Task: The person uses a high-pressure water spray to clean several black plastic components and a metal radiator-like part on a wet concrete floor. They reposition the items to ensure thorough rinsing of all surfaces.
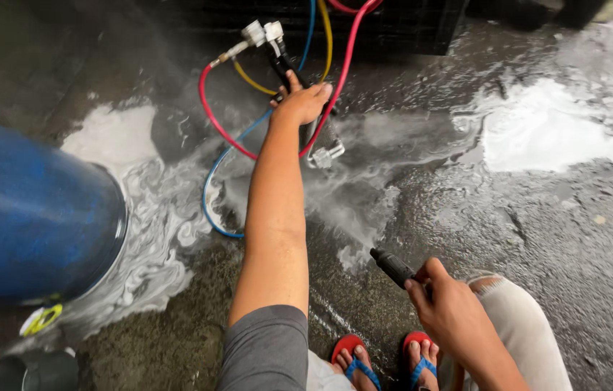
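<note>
My left hand reaches far forward and grips a black manifold gauge set with red, blue and yellow hoses looping off it. A white valve fitting sits at its top and a clear fitting hangs below the hand. My right hand holds a black spray nozzle low near my knee, pointed toward the gauge set. A white jet of spray spreads across the wet ground between nozzle and hoses.
A blue barrel lies at the left. Foamy white puddles cover the wet concrete. A dark unit stands at the back. My feet in red-and-blue sandals are at the bottom edge.
</note>
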